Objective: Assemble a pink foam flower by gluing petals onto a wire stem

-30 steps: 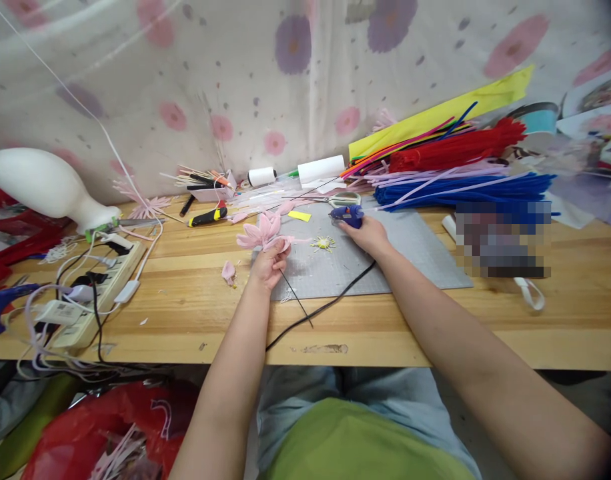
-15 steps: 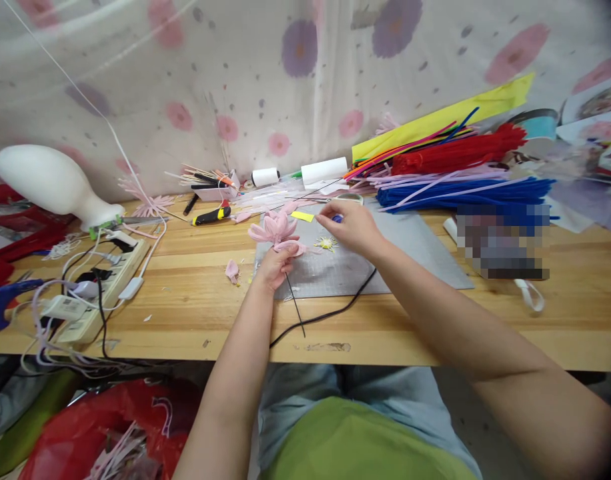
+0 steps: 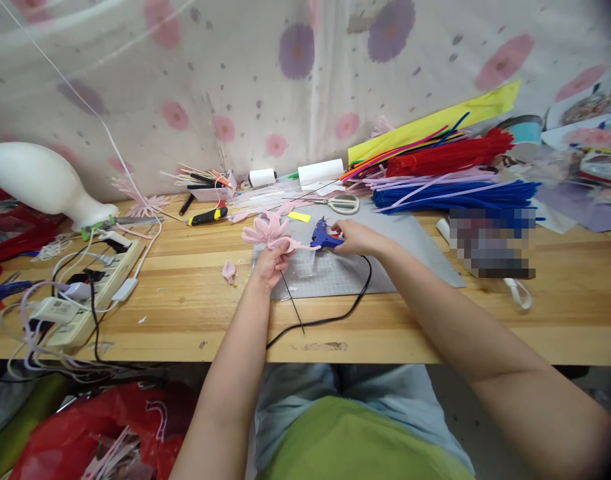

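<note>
My left hand (image 3: 271, 265) is closed round the base of a pink pipe-cleaner flower (image 3: 266, 231), whose dark stem (image 3: 292, 301) sticks out below toward the table edge. One pink petal stretches right from the fingers. To the right, my right hand (image 3: 355, 237) grips a blue glue gun (image 3: 324, 236), its nozzle end close to that petal; whether they touch I cannot tell. A black cord (image 3: 353, 307) curls from the glue gun across the table. Behind the flower lies a small yellow strip (image 3: 299, 217) on the grey cutting mat (image 3: 410, 260).
Scissors (image 3: 343, 204), a yellow-black utility knife (image 3: 208, 217) and a white roll (image 3: 320, 173) lie behind the hands. Blue pipe cleaners (image 3: 455, 197) and red ones (image 3: 450, 153) are piled back right. A power strip (image 3: 95, 293) with tangled cables is at left. A loose pink petal (image 3: 229, 272) lies nearby.
My right hand has let go of the yellow strip, which now lies on the mat, and has taken hold of the glue gun and lifted it beside the flower. My left hand keeps the flower.
</note>
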Tool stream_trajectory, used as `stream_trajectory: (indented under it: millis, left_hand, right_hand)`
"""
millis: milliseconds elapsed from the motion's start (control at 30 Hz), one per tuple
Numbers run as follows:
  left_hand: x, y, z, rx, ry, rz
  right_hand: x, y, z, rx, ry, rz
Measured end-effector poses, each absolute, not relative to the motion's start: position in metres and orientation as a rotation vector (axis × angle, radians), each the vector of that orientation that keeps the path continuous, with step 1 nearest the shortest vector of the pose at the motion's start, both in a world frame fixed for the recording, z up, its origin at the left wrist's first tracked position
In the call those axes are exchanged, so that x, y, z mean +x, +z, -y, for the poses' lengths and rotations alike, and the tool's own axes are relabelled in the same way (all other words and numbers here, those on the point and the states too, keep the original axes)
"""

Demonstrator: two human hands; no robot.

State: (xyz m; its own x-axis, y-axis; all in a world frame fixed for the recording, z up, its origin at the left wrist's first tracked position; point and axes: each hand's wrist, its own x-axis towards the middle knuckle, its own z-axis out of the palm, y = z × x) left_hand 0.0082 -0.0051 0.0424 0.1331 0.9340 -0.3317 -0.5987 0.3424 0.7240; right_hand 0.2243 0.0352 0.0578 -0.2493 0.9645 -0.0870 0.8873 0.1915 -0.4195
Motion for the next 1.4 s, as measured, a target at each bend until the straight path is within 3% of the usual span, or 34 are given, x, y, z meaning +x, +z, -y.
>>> stream_trajectory:
  millis: [233,600,1067,1167,1233,1400]
  left_hand:
    - [0.007,0.042,0.005,0.440,1.167,-0.862]
    - [0.009,0.039,0.003,0.462,1.161,-0.866]
    - [0.012,0.031,0.004,0.683,1.191,-0.852]
    - [0.013,0.032,0.005,0.709,1.196,-0.862]
    - [0.015,0.033,0.006,0.713,1.187,-0.865]
    - [0.020,0.033,0.009,0.753,1.124,-0.871]
  right_hand:
    - [0.220,0.028,-0.030,-1.697,0.389,2.131]
    - [0.270,0.001,-0.067,-1.376,0.977,1.504]
    - [0.282,0.023,-0.041,-1.586,0.524,1.860]
    - [0.280,0.047,-0.019,-1.862,0.352,1.814]
    - [0.267,0.064,-0.008,-1.930,0.451,1.828]
    - [0.206,0.090,-0.013,-1.566,1.007,1.901]
